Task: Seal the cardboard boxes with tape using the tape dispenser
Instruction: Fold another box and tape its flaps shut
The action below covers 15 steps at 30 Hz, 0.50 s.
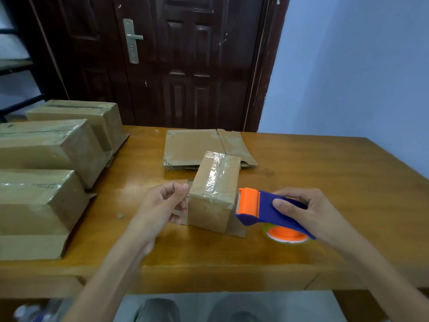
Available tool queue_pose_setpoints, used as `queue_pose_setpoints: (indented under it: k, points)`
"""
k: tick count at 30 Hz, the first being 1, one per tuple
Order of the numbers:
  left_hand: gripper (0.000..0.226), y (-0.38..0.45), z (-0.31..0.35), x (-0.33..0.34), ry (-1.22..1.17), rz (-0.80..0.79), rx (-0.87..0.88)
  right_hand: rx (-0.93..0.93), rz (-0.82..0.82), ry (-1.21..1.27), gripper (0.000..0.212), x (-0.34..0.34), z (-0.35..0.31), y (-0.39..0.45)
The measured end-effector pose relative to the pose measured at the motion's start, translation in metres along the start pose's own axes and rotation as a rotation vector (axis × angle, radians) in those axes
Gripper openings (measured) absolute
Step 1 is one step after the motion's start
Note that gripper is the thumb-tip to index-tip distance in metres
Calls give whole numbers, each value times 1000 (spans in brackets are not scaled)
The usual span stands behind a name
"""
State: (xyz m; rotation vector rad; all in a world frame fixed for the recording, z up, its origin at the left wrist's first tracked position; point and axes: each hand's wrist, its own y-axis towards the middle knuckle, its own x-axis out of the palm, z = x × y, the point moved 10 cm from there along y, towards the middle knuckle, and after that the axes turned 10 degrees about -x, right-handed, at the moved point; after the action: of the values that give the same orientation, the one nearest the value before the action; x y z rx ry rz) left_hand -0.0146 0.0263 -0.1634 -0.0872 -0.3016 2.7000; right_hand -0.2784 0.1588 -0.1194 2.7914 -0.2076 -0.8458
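Head view: small cardboard box (214, 190) stands at the centre of the frame on a wooden table (325, 173), its top and near end crossed by a strip of clear tape (217, 173). Left hand (162, 201), just left of the box, has its fingers curled, and thumb and forefinger pinch a loose cardboard flap (190, 182) at the box's left edge; the lower fingers lie against the box's left side. Right hand (306, 210), in the lower right of centre, grips the blue handle of the tape dispenser (269, 211), thumb on top and fingers wrapped over the far side. The dispenser's orange head and toothed blade sit just beside the box's right near corner; whether the blade touches the cardboard I cannot tell. Its orange-cored tape roll (286, 235) hangs beneath the handle, close over the table.

Behind the box, above centre, a flattened cardboard box (192, 147) lies flat on the table. Along the left edge three larger taped boxes (46, 145) stand in a row from near to far. A dark wooden door (185, 66) with a metal handle (132, 40) fills the upper middle, and a pale blue wall (359, 66) the upper right.
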Motion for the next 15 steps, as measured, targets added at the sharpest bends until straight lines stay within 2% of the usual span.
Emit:
queue_pose_setpoints:
  k: [5, 8, 12, 15]
  points:
    - [32, -1, -8, 9, 21, 131, 84, -13, 6, 8, 21, 5, 3, 5]
    - [32, 0, -13, 19, 16, 121, 59, -26, -15, -1, 22, 5, 5, 7]
    - [24, 4, -16, 28, -198, 60, 20, -41, -27, 11, 23, 4, 6, 10]
    - [22, 6, -26, 25, -256, 195, -49, -53, -50, 5, 24, 3, 8, 12]
